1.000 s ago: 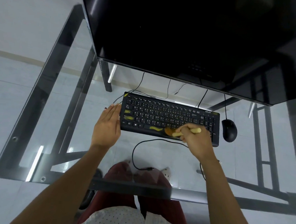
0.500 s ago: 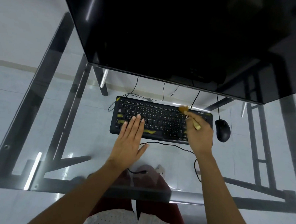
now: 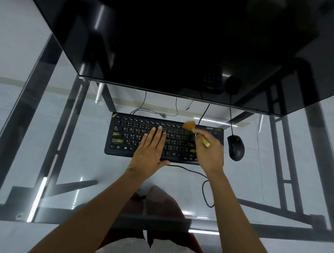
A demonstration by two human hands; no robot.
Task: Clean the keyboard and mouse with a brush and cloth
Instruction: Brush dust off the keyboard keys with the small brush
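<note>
A black keyboard [image 3: 127, 136] with a few yellow-marked keys lies on the glass desk [image 3: 45, 139]. My left hand [image 3: 151, 148] rests flat on the middle keys, fingers spread. My right hand [image 3: 209, 153] grips a small brush [image 3: 196, 130] with a pale wooden handle; its orange bristles touch the keyboard's top row right of centre. A black mouse [image 3: 236, 147] sits on the glass just right of the keyboard. No cloth is in view.
A large black monitor [image 3: 186, 40] overhangs the far side of the desk. Cables [image 3: 205, 184] run from behind the keyboard and loop near the front. The dark metal desk frame [image 3: 52, 124] and my legs show through the glass.
My left hand moved from the keyboard's left edge onto the middle keys. My right hand swept the brush from the bottom row up to the top row.
</note>
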